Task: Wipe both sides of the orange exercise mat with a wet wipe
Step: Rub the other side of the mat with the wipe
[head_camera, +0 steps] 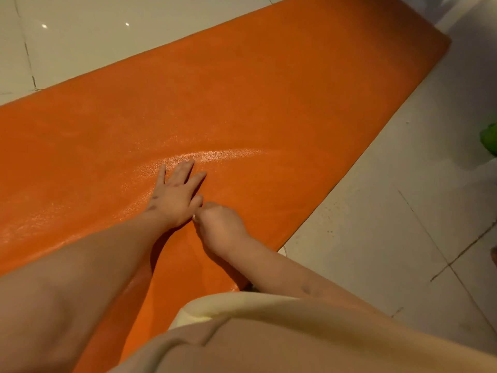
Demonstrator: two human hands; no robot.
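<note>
Fingers (185,168) of left hand (174,196) spread flat on mat (295,90); right hand (222,224) curled, wipe hidden, grip unclear. Wet streak (228,153) beside fingertips; far end looks dry, underside judged undone.

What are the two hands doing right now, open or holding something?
Left hand: open, fingers spread flat on the orange mat.
Right hand: fingers curled under it; whether it holds anything cannot be told.

Count: 1 mat (269,90), 2 hands (left hand (174,195), right hand (219,224)), 1 green thing (490,138), probably single, cropped at edge.
</note>
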